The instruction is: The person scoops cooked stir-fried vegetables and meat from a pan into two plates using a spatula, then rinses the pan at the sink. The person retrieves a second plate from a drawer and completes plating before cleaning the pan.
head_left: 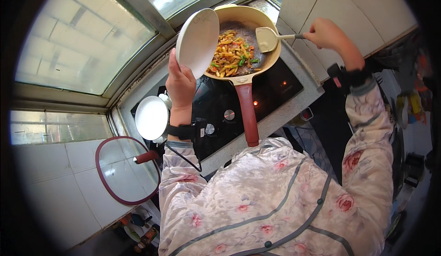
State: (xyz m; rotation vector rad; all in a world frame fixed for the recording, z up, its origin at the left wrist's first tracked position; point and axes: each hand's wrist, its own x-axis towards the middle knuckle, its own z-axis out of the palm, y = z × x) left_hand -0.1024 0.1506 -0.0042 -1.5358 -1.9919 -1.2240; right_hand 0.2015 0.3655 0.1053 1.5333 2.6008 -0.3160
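Observation:
My left hand (pixel 181 83) grips a white bowl (pixel 200 44) by its lower edge, tilted on its side at the left rim of a cream frying pan (pixel 248 78). Chopped yellow food strips with green and red pieces (pixel 232 54) lie in the left part of the pan. My right hand (pixel 322 33) is closed on the dark end of a cream spatula (pixel 267 39), whose head is over the right side of the pan. The pan's red handle (pixel 246 114) points toward my body. Whether anything is in the tilted bowl cannot be told.
The pan is on a black glass cooktop (pixel 220 97) with metal knobs (pixel 229 114) and lit red lights. A second white dish (pixel 152 117) is at its left. A red-rimmed glass lid (pixel 128 170) stands lower left. Window frames and tiled walls (pixel 348 14) border the cooktop.

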